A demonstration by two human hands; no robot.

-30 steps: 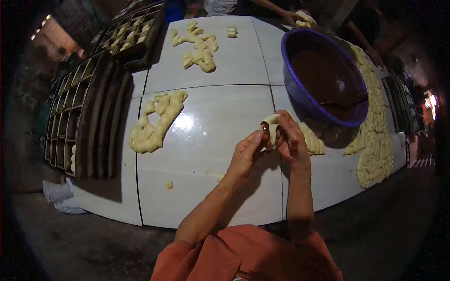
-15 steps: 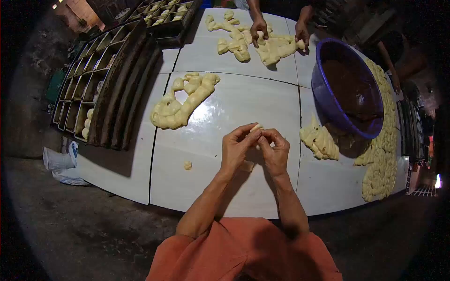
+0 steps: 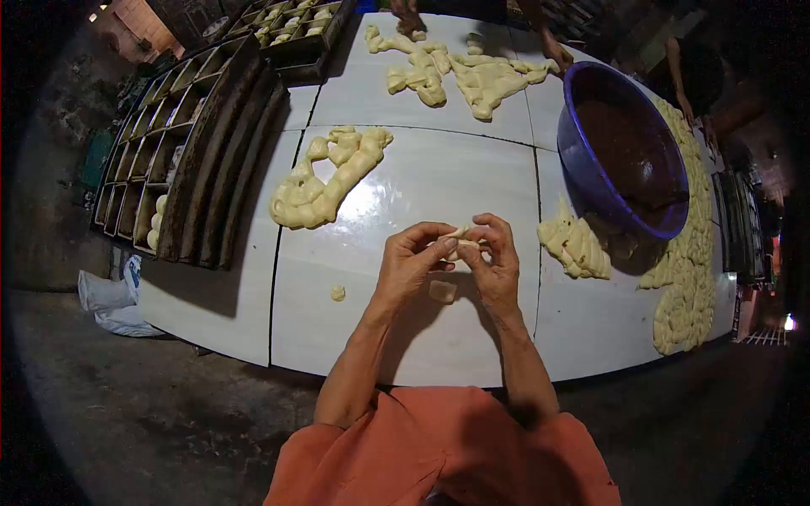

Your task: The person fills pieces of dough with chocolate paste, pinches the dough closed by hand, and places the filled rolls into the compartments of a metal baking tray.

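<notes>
My left hand (image 3: 408, 261) and my right hand (image 3: 495, 266) meet above the white tiled table. Between them, thumbs and fingers pinch a small piece of pale dough (image 3: 461, 239), partly covered by the fingertips. Below the hands on the tabletop lies a small, flat, squarish piece (image 3: 442, 292) of light brown. A little lump of dough (image 3: 338, 293) rests left of my left wrist. Farther up on the left is a large folded mass of dough (image 3: 325, 198). Right of my right hand sits another heap of dough (image 3: 575, 246), with dark spots on it.
A purple basin (image 3: 567, 148) of dark brown filling stands at the right. Beyond it, many shaped dough pieces (image 3: 688, 287) cover the table's edge. Compartmented metal trays (image 3: 152, 152) are stacked on the left. Across the table, another person's hand (image 3: 554, 51) is near spread dough (image 3: 494, 80).
My hands have parted slightly, the left shifting left, and more of the dough shows between them. The other person's hands have moved off the spread dough.
</notes>
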